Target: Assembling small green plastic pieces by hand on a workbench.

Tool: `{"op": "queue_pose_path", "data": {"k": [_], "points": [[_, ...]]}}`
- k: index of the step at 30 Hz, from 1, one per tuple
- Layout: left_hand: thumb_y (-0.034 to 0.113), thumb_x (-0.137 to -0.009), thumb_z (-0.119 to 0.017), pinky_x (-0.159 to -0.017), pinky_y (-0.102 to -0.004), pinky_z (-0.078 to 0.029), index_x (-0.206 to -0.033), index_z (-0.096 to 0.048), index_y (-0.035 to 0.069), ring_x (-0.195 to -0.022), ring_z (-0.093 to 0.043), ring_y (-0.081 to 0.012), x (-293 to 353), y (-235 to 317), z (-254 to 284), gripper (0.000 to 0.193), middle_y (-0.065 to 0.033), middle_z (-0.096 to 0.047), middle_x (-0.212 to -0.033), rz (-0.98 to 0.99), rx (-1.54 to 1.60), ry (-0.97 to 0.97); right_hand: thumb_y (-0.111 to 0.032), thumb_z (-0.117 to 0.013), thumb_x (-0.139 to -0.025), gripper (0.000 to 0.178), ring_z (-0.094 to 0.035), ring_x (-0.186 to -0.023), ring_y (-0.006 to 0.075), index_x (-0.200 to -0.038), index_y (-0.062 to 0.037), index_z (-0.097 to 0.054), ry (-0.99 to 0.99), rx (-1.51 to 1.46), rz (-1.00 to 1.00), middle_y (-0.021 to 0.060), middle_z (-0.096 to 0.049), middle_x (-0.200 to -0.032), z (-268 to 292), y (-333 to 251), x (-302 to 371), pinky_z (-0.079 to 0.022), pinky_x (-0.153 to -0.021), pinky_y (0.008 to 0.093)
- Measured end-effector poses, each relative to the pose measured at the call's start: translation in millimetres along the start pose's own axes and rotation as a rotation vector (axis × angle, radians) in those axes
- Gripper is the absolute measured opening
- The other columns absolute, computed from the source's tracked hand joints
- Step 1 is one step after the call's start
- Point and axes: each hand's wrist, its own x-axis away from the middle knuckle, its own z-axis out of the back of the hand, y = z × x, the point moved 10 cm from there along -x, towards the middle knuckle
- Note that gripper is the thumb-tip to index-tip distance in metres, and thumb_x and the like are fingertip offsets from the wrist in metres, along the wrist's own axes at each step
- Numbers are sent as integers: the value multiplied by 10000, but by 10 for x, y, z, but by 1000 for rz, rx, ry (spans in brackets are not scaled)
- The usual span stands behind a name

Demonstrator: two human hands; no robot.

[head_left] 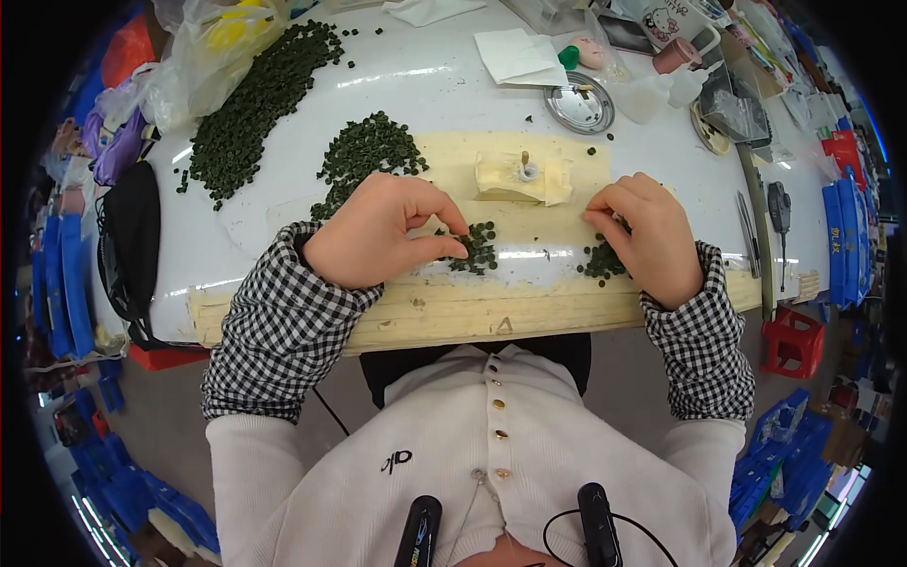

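Beyond and below, a cluttered workroom around a white worktable point(425, 93), with a pale wooden strip point(472, 326) along its near edge. Over that strip, two checked sleeves: the left sleeve point(288, 326) angled inward, the right sleeve point(701, 331) steeper. Toward the far left, a large heap point(255, 104) of small dark green pieces.

Left hand point(364, 231): back upward, turned inward, thumb and forefinger stretched toward the middle with tips slightly parted; impossible to tell if gripping a piece. Right hand point(654, 236): bent leftward at the wrist, fingers curled, thumb and forefinger close together; likewise impossible to tell.

Just past the left hand, a second heap point(373, 146). Between and beyond both hands, a cream block point(505, 180). At the left fingertips, a loose cluster point(484, 248); just below the right fingertips, a smaller cluster point(597, 261). Upright on the block, a tiny peg point(525, 159).
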Motion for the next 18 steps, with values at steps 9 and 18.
{"op": "queue_pose_path", "data": {"k": [9,18], "points": [[87,-931,-495,-688,-204,-408,-1222,-441,-55,-777,-448,-93,152,-414,336,329,-36,-480,-943,225,1320,476,-27,-626,-652,240,-554,-728,200,-889,-24,-662,115,226,187,46,-585,-754,11,-276,171,-467,-671,305],[34,-978,-347,-1027,-271,-429,-1280,-328,-111,-1187,-483,-220,253,-436,360,336,-215,-457,-1235,150,1440,597,-57,-596,-701,117,-527,-714,207,-812,-23,-582,95,267,226,56,-531,-755,-48,-318,188,-454,-648,317]]}}
